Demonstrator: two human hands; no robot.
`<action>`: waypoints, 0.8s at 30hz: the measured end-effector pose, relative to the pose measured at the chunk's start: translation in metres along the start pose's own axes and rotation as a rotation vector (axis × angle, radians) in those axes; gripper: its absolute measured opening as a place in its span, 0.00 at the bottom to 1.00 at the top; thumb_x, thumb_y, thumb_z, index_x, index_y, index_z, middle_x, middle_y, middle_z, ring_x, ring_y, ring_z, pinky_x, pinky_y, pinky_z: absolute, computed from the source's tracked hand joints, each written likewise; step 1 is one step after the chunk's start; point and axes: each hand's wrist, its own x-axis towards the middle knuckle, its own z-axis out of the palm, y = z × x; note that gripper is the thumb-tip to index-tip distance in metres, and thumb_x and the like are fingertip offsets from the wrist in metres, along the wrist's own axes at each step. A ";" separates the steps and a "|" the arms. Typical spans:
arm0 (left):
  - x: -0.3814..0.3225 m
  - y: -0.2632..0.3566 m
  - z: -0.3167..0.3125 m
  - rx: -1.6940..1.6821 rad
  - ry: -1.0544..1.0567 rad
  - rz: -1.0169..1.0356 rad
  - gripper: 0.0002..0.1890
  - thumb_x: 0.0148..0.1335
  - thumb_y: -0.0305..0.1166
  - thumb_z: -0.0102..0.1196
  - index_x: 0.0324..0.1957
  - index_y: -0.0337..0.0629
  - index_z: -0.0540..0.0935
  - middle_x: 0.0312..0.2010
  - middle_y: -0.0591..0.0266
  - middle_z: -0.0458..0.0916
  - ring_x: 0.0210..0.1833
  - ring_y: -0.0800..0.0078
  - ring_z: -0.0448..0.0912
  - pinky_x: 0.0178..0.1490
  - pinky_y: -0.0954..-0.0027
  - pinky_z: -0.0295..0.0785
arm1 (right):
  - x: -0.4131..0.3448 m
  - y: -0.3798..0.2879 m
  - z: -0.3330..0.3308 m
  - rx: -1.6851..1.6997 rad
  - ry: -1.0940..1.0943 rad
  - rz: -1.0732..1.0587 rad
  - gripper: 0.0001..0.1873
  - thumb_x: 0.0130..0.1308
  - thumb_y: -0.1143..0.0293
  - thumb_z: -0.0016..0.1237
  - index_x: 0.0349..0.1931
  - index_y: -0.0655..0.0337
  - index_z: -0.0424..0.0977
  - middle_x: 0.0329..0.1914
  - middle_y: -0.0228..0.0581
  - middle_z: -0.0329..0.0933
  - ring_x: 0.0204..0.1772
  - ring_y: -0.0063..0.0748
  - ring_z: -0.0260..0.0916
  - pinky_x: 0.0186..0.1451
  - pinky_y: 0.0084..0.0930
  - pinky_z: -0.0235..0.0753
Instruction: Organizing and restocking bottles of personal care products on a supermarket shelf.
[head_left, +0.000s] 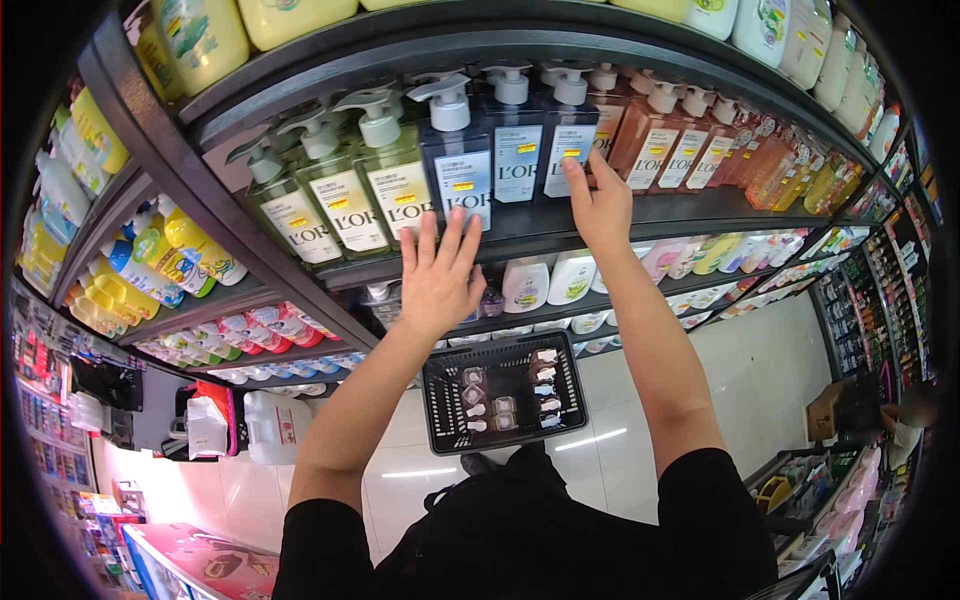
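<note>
My left hand (441, 281) is spread at the shelf's front edge, its fingertips against the lower front of a dark blue pump bottle (462, 187) and the neighbouring green pump bottle (396, 187). It grasps nothing. My right hand (606, 202) touches the right edge of another dark blue pump bottle (564, 124), thumb on the front and fingers at its side; how firmly it holds is unclear. One more blue bottle (516, 150) stands between these two. All bear white labels with yellow price stickers. Pink pump bottles (651, 146) stand right of my right hand.
A black plastic basket (433, 401) with several bottles sits by my feet. Yellow jugs (300, 19) line the shelf above, white bottles (525, 285) the one below. A shelf upright (225, 202) stands left. A white jerrycan (277, 431) and a person (904, 431) are farther off.
</note>
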 end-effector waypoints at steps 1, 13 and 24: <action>-0.005 0.002 0.003 -0.002 -0.008 -0.001 0.42 0.60 0.40 0.64 0.78 0.47 0.69 0.81 0.49 0.60 0.84 0.35 0.49 0.82 0.28 0.38 | -0.003 0.000 0.000 0.002 -0.004 -0.005 0.21 0.76 0.55 0.56 0.60 0.59 0.80 0.36 0.49 0.85 0.35 0.46 0.84 0.41 0.38 0.80; -0.096 0.044 0.009 -0.354 -0.246 -0.205 0.47 0.58 0.33 0.63 0.80 0.37 0.61 0.83 0.42 0.53 0.85 0.39 0.49 0.83 0.31 0.40 | -0.062 0.034 0.016 -0.358 0.131 -0.390 0.33 0.73 0.64 0.55 0.74 0.67 0.63 0.74 0.59 0.69 0.75 0.63 0.64 0.79 0.64 0.55; -0.340 0.160 0.074 -0.777 -1.049 -0.641 0.29 0.62 0.34 0.60 0.65 0.35 0.79 0.64 0.42 0.81 0.64 0.46 0.80 0.68 0.53 0.76 | -0.423 0.210 -0.047 -0.197 -0.955 0.561 0.19 0.66 0.71 0.59 0.58 0.61 0.79 0.56 0.56 0.82 0.58 0.55 0.82 0.60 0.46 0.81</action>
